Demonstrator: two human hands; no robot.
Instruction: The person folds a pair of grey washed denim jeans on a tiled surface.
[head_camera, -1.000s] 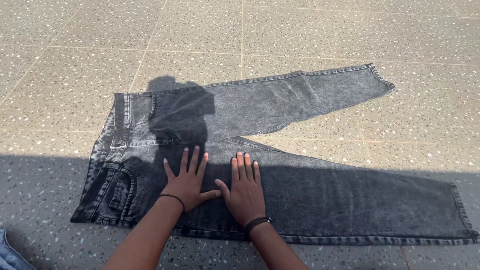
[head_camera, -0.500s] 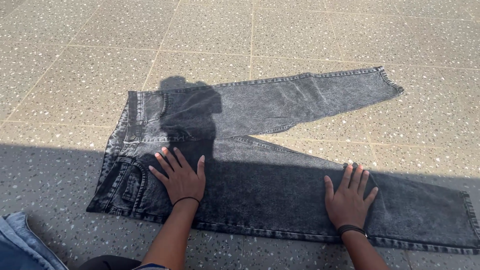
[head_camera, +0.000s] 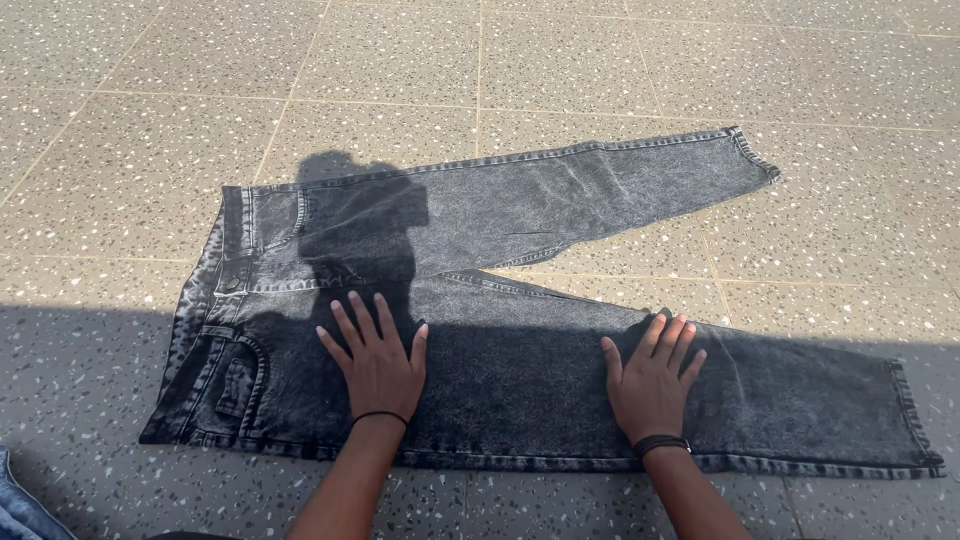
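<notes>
Tiled floor (head_camera: 150, 150) fills the view, speckled terrazzo w/ thin grout lines, top part in sun, bottom part in shade. Spread flat on it: a pair of dark grey acid-wash jeans (head_camera: 520, 210), waistband at the left, legs running off to the right in a V, upper leg angled up toward the top right w/ its hem in sunlight, lower leg lying along the bottom w/ its hem at the far right edge. A head-and-shoulders shadow falls across the seat area. Left hand (head_camera: 375, 365) is flat on the jeans near the hip, just right of the back pocket (head_camera: 232, 385), palm down, fingers spread, gripping nothing, thin black band at the wrist. Right hand (head_camera: 652, 385) is also pressed flat, palm down, fingers spread, on the lower leg about mid-length, well apart from the left, not grasping anything, thicker black band on that wrist. Bottom left corner: a scrap of lighter blue denim (head_camera: 18, 510) on the floor, mostly cut off by the frame.
</notes>
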